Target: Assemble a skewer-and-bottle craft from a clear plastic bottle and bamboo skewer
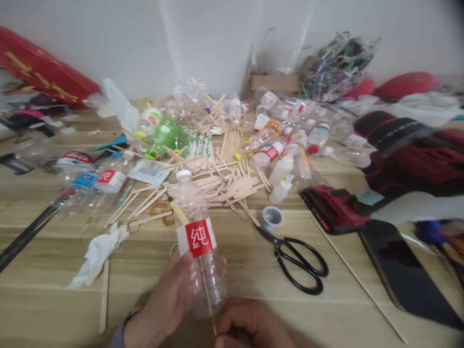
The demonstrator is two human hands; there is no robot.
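A clear plastic bottle with a white cap and a red-and-white label is tilted up in front of me. My left hand is closed around its lower left side. At the bottle's base, my right hand pinches the low end of a thin wooden stick. The stick runs up along the bottle and is lost at the label. Above the label shows a yellow piece with a dark tip; whether it joins the stick, and whether both are inside the bottle, I cannot tell.
Black-handled scissors and a roll of grey tape lie to the right. Beyond are a red-and-black power tool, a phone and a long stick. Craft sticks and several bottles spread behind; a crumpled tissue lies left.
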